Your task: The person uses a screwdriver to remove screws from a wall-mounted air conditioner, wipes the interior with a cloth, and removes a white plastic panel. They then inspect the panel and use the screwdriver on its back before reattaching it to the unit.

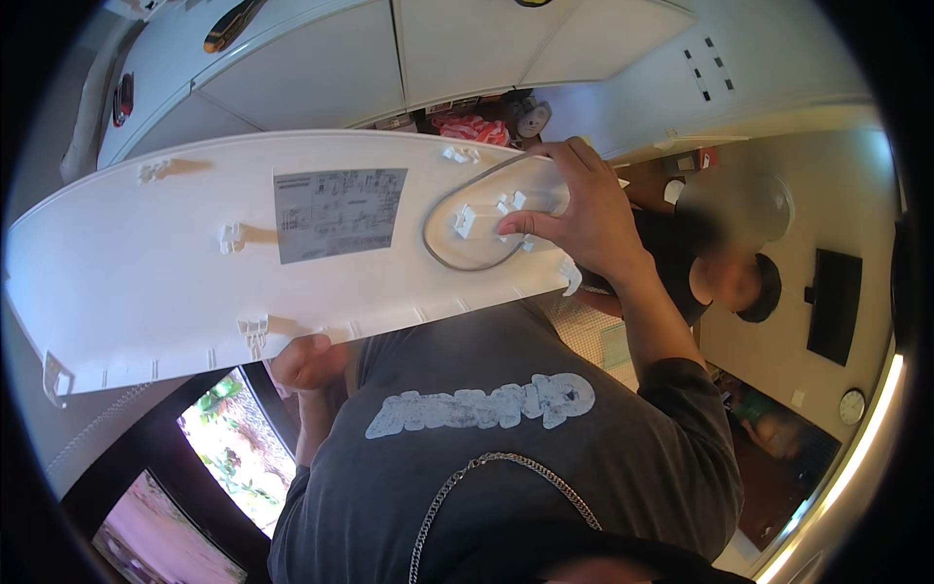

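A long white air conditioner front panel (pixel 195 311) is held up across my chest, its inner side facing me. That side carries clips, a grey printed diagram label (pixel 341 214) and a small white plastic housing (pixel 477 222). A thin grey cable (pixel 429 243) loops around the housing. My right hand (pixel 593 209) grips the panel's right end, thumb pressed by the housing and fingers over the top edge. Below the lower edge, my left hand (pixel 309 362) is closed on the panel, slightly blurred; part of its grip is hidden.
Beyond the panel is a white surface (pixel 311 63) with an orange and black screwdriver (pixel 229 26) and a red tool (pixel 124 99) on it. A red-and-white cloth (pixel 472 128) lies beneath. At right are another person (pixel 671 243), a black screen (pixel 835 307) and a wall clock (pixel 851 406).
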`<state>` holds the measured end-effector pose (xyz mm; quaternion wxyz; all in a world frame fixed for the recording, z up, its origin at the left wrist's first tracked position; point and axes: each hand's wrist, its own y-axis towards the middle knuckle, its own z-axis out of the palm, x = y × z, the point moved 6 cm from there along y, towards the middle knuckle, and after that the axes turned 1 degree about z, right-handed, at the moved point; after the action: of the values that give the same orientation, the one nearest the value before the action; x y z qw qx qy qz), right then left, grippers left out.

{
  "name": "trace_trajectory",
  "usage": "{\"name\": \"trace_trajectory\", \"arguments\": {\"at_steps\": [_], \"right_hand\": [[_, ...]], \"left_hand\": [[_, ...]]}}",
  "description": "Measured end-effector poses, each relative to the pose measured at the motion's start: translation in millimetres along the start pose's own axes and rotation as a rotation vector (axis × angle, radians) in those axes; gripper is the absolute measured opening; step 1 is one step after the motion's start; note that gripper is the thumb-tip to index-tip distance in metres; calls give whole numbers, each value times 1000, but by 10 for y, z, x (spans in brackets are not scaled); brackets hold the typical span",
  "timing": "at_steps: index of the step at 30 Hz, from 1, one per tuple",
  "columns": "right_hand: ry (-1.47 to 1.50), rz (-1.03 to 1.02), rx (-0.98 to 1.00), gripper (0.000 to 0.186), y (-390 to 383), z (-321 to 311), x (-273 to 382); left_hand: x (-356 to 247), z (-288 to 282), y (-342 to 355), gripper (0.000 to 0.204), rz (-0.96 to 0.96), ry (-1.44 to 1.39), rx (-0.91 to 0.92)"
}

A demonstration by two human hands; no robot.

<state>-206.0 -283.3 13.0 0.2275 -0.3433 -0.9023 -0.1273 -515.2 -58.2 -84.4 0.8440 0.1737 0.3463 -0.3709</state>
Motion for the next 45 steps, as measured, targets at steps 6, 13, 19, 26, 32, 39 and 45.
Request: {"name": "trace_trajectory", "arguments": {"at_steps": [6,13,19,26,32,39,45], "right_hand": [[29,-104,-34,75,83,124,152],[418,-263,247,37,264,291,-1],[541,-332,710,31,233,1115,-106],[492,-442,1448,41,402,2186,-123],[730,203,1573,37,1244,4403,-773],[46,-340,985,15,1931,7568,-880],[1,-171,653,20,2300,8695,-680]], "left_hand": [[7,-246,-365,52,54,-9,-117],[-223,-178,-814,44,341,334,-233],[-83,163,-735,41,297,183,7],[131,-282,-1065,40,281,104,-181],[367,-831,-1104,47,186,130,-383],[729,-1790,-1044,38,152,267,-542],[840,-2453,-1088,47,144,254,-672]]}}
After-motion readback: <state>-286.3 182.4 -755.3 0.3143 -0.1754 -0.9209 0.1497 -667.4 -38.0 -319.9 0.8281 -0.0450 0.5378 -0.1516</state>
